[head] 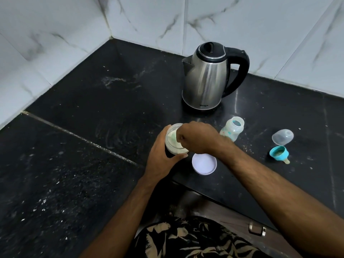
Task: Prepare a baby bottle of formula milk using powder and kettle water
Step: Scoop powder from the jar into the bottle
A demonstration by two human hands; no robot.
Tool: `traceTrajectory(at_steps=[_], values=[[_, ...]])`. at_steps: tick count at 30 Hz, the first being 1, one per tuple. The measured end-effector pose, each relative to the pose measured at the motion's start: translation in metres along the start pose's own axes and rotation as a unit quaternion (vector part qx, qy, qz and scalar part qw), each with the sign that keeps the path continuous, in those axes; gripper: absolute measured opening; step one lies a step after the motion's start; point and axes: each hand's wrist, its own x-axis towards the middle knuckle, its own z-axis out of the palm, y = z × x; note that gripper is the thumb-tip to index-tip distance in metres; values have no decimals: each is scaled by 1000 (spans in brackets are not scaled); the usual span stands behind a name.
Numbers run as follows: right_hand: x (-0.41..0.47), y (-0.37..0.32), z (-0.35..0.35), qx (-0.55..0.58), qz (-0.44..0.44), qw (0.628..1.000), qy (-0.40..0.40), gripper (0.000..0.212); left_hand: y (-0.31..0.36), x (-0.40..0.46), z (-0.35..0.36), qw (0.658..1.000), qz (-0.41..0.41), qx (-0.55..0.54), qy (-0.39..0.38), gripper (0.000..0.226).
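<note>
Head view: the left hand [161, 155] wraps around the powder jar [174, 141], fingers pressed on its wall and thumb on the near side, and tilts it a little toward the right. The right hand [195, 137] reaches into the jar mouth with fingers bunched together; they probably pinch a scoop, but I cannot tell, because the hand hides what is inside.

To do this step well, I think the jar should stay firm on the counter [93, 127], the scoop should come up level and slowly, and it should travel the short way to the bottle [232, 130] without shaking. The bottle neck is narrow, so spilling is the main risk.

The bottle stands open just behind the right wrist, near the kettle [206, 77]. It is clear plastic with small coloured prints and looks empty. The jar lid [204, 163] lies beside the jar. The teat ring [279, 153] and the cap [282, 136] lie apart on the right.
</note>
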Motion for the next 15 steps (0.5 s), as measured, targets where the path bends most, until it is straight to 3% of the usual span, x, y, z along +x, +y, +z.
traceTrajectory(at_steps=[7,15], values=[[-1,1,9,36,-15,984,174,23,-1,-1,0,999,40,-10,18,89],[0,-5,17,-8,-18,979,201,15,-8,0,2,999,29,-3,22,89]])
